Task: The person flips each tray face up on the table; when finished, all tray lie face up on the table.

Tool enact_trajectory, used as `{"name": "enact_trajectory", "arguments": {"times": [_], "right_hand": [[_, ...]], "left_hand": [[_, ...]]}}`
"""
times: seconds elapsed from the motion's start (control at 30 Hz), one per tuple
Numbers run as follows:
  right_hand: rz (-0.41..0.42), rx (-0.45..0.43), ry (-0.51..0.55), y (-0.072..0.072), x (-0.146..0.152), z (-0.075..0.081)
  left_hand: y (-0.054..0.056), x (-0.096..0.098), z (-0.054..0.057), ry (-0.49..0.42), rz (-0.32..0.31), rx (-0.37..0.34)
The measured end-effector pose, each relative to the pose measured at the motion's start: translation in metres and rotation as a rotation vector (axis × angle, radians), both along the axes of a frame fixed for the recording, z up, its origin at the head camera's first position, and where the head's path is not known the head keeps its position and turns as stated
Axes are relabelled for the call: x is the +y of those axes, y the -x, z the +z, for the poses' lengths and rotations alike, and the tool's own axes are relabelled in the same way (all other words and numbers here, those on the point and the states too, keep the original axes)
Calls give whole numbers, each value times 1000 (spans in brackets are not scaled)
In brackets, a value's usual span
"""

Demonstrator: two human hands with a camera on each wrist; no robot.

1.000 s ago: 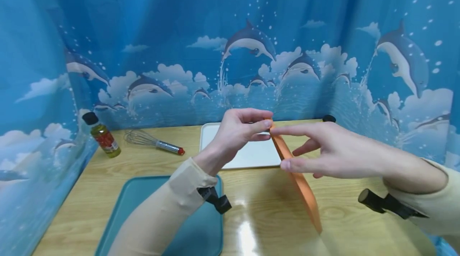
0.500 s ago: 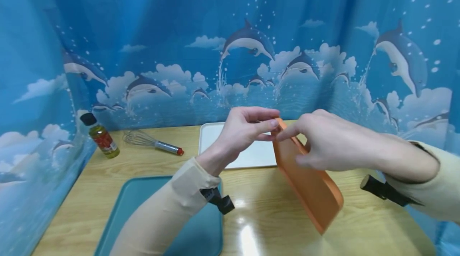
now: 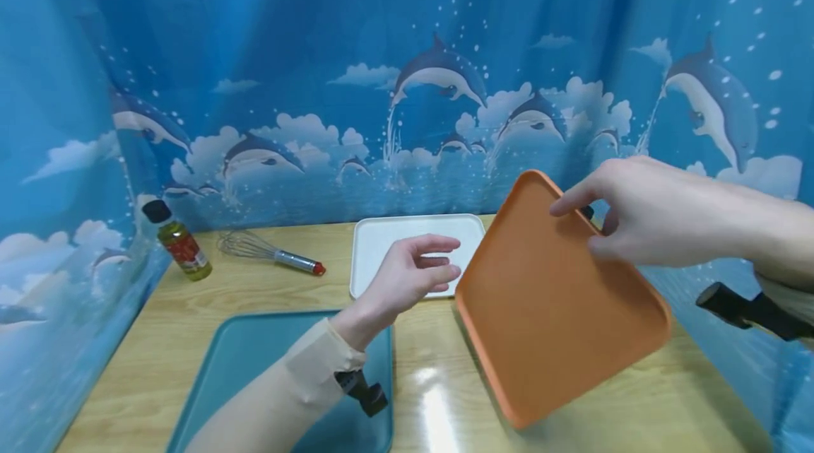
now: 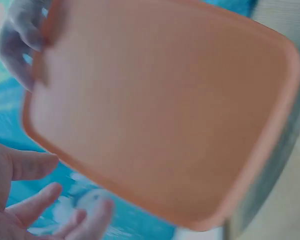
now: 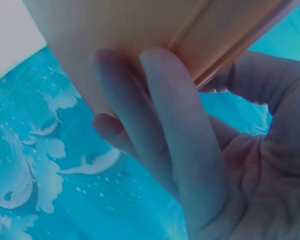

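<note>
An orange tray (image 3: 559,312) with a raised rim hangs tilted above the right part of the table, its inner face toward the head camera. By its upper right edge my right hand (image 3: 661,216) grips it; in the right wrist view several fingers (image 5: 182,115) lie against its underside. My left hand (image 3: 407,273) is off the tray, its fingers loosely bent with nothing between them, in front of a white tray (image 3: 381,241). The left wrist view has the left hand's fingers (image 4: 35,165) just beside the orange rim.
A teal tray (image 3: 254,340) lies at the front left, partly under the left forearm. Behind it are a whisk (image 3: 280,254) and a bottle of yellow liquid (image 3: 181,244). A dolphin-print curtain (image 3: 305,85) encloses the wooden table (image 3: 420,340).
The orange tray has turned from edge-on to show its broad inner face. My right hand has moved right and up with it. My left hand has let go of the tray.
</note>
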State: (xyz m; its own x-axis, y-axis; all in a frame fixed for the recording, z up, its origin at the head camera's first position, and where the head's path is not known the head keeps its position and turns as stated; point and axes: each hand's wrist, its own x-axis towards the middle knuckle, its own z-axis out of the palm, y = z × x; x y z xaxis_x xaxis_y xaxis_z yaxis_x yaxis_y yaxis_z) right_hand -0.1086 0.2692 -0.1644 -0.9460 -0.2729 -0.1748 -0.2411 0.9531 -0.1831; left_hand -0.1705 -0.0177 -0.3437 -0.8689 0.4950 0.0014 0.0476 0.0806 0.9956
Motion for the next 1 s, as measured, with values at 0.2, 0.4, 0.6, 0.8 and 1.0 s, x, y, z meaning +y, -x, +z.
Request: {"name": "enact_trajectory", "arguments": {"times": [0.2, 0.4, 0.6, 0.8, 1.0], "right_hand": [[-50, 25, 50, -2, 16, 12], [-82, 84, 136, -6, 36, 15], [-161, 95, 193, -12, 53, 4], [-190, -119, 331, -10, 63, -21], [-200, -285, 418, 0, 71, -56]], "left_hand": [[-10, -6, -45, 173, 109, -10], [-19, -4, -69, -45, 147, -128], [-16, -3, -74, -193, 168, -159], [-8, -20, -78, -133, 198, -139], [-2, -41, -76, 37, 242, -91]]}}
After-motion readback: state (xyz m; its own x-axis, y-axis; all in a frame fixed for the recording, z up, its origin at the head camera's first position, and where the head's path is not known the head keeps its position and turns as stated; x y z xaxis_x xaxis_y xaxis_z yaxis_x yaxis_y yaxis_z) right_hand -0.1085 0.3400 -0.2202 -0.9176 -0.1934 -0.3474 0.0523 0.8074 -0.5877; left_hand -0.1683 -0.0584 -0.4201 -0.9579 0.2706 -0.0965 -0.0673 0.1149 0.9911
